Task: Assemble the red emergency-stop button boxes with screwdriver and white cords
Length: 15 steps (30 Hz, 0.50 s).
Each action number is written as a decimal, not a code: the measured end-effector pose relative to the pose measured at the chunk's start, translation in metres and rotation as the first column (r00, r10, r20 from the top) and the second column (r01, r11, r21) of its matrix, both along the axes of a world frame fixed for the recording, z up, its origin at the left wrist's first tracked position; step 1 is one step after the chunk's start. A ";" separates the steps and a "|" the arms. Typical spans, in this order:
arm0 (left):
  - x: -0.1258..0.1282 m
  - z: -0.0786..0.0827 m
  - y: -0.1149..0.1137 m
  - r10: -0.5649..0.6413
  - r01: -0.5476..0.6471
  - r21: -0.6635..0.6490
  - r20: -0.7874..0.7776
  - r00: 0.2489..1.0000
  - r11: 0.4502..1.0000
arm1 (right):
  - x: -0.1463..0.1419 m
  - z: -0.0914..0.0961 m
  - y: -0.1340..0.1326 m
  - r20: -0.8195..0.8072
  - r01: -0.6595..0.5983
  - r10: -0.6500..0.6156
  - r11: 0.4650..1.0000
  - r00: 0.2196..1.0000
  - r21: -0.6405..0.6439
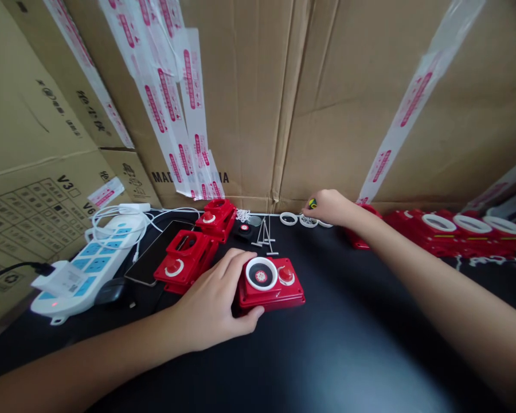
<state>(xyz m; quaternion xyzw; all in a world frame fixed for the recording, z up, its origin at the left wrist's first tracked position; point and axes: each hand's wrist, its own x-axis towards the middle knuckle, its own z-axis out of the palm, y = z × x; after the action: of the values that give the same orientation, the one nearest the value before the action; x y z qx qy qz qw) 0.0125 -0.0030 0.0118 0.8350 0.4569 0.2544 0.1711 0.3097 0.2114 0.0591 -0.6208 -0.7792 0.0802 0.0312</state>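
Note:
My left hand (219,298) is wrapped around the left side of a red plastic toy stove (273,298). On the stove's top are a white ring (248,271) around a black disc and a red knob (286,274). Farther back, my right hand (327,207) is closed, with a tool's yellow-and-black handle end (312,203) showing from the fist; the rest of the tool is hidden. Its fingertips are right at a white spoked ring (308,221), and I cannot tell whether they touch it. Another white ring (288,219) lies just left.
Red housings (184,261) stand at left, near a phone (163,252) and a white power strip (92,264). Thin metal T-shaped rods (266,241) lie behind the stove. Several red units (451,229) line the right back. A cardboard wall (241,103) closes off the rear.

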 end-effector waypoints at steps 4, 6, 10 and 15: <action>-0.001 -0.004 -0.001 0.006 -0.006 0.000 -0.039 0.999 1.000 | 0.013 0.000 -0.006 -0.049 -0.015 0.017 0.999 0.999 0.039; -0.001 -0.004 -0.002 0.011 -0.011 0.000 -0.051 0.999 1.000 | 0.020 0.004 -0.013 -0.085 0.000 0.008 0.996 0.996 0.092; 0.000 -0.003 -0.002 0.011 -0.011 -0.001 -0.049 0.999 1.000 | 0.032 0.019 -0.042 -0.207 0.048 -0.002 0.975 0.978 0.218; 0.000 -0.003 -0.002 0.008 -0.008 0.002 -0.034 0.999 1.000 | 0.032 0.015 -0.101 -0.402 0.011 0.144 0.933 0.904 0.359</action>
<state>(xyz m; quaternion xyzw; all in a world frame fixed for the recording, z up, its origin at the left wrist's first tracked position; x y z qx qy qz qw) 0.0122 -0.0047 0.0090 0.8376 0.4627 0.2413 0.1617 0.3422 0.1103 0.0746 -0.5456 -0.7765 0.0724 0.3067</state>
